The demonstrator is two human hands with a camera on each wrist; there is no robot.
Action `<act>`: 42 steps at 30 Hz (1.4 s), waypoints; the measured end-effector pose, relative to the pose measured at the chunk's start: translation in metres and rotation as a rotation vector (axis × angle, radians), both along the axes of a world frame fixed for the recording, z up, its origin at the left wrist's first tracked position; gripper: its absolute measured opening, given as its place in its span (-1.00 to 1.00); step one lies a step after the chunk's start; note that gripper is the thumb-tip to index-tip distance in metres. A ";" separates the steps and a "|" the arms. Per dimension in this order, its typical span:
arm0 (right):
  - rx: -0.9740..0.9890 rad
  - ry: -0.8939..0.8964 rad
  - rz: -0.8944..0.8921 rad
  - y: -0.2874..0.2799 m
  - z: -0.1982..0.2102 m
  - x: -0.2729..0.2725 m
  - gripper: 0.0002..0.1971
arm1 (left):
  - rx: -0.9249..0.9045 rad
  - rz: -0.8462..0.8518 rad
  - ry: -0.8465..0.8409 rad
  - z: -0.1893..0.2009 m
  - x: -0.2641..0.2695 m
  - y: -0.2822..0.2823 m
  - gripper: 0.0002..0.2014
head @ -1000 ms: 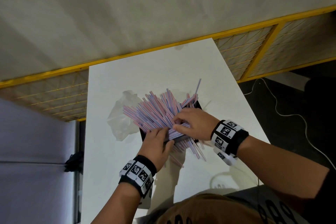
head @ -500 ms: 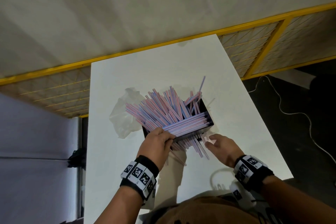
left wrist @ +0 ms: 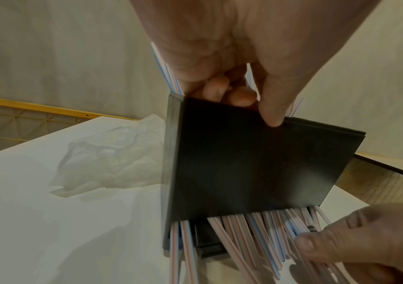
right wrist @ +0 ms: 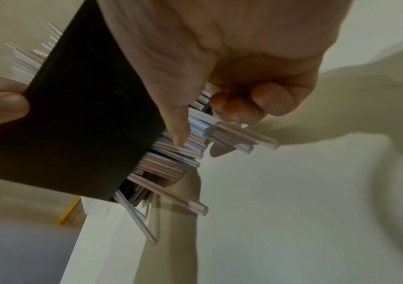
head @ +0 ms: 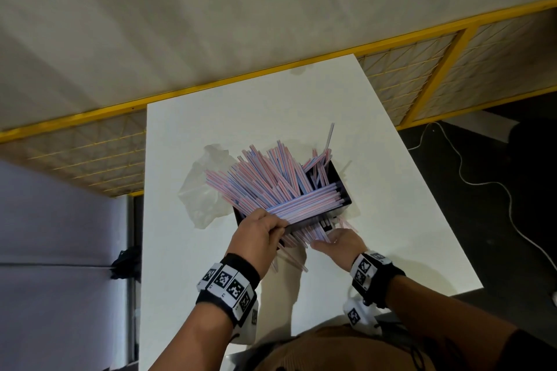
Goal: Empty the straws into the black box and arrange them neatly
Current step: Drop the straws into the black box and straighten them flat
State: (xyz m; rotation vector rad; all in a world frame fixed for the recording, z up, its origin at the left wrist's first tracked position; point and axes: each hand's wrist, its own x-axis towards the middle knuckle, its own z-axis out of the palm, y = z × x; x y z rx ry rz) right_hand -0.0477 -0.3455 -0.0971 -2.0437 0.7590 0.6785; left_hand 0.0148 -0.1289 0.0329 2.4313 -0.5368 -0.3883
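A black box (head: 343, 190) stands mid-table, heaped with pink-and-blue striped straws (head: 271, 181) that fan out over its far left rim. My left hand (head: 259, 232) grips the near wall of the black box (left wrist: 256, 163), thumb outside and fingers inside, and tilts it up. Several straws (left wrist: 256, 236) stick out from under that wall toward me. My right hand (head: 334, 242) sits just below the box; in the right wrist view its thumb and curled fingers (right wrist: 232, 107) pinch those loose straws (right wrist: 183, 153).
An empty clear plastic bag (head: 202, 193) lies crumpled left of the box. The white table (head: 241, 105) ends close on the left and right. A yellow mesh fence (head: 422, 84) runs behind it; a white cable (head: 482, 184) lies on the dark floor.
My right hand left the top of the straw pile, came down to the box's near side and took hold of the straws poking out beneath it. The left hand kept its grip.
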 end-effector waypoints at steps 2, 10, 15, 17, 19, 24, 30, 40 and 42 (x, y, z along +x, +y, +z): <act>-0.016 0.003 -0.007 0.007 0.001 0.005 -0.32 | 0.000 -0.001 0.003 0.001 0.000 0.000 -0.83; 0.042 0.028 -0.067 0.008 0.009 0.017 -0.54 | 0.006 0.003 0.023 0.000 0.001 0.001 -0.83; -0.004 0.043 0.062 -0.004 0.013 0.008 -0.57 | 0.003 0.004 0.036 -0.002 0.002 0.001 -0.83; -0.046 0.056 0.093 -0.012 0.013 0.004 -0.59 | 0.000 0.005 0.032 -0.003 0.002 0.001 -0.83; -0.112 0.027 0.077 -0.020 0.013 0.000 -0.66 | -0.010 0.005 0.026 -0.003 0.002 0.001 -0.84; -0.146 -0.082 -0.098 -0.022 0.013 -0.005 -0.38 | -0.019 -0.003 0.004 -0.002 0.001 0.001 -0.85; -0.148 -0.080 -0.140 -0.007 0.018 0.007 -0.28 | 0.002 -0.011 0.011 -0.001 0.002 0.001 -0.84; -0.232 -0.041 0.089 -0.009 0.015 0.015 -0.81 | 0.002 -0.007 0.023 -0.003 0.002 0.001 -0.84; -0.252 -0.042 0.143 -0.015 0.012 0.015 -0.79 | 0.003 -0.007 0.027 -0.004 0.002 0.002 -0.84</act>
